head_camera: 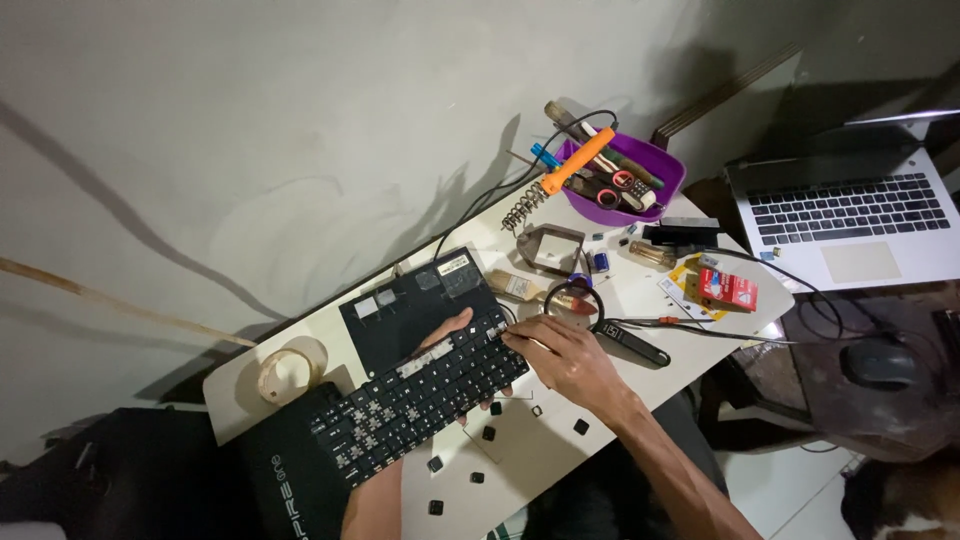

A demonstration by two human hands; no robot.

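The thin, bendy keyboard looks light; left hand grips its edge underneath, right hand pinches a key.

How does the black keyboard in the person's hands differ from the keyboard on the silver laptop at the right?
The black keyboard is a loose panel, lifted and tilted in both hands; the laptop's keyboard sits fixed in the open silver laptop, lying flat. The loose one has many keycaps missing, with pale gaps showing, and a few black keycaps lie scattered on the white table; the laptop's rows look complete. Both have dark keys.
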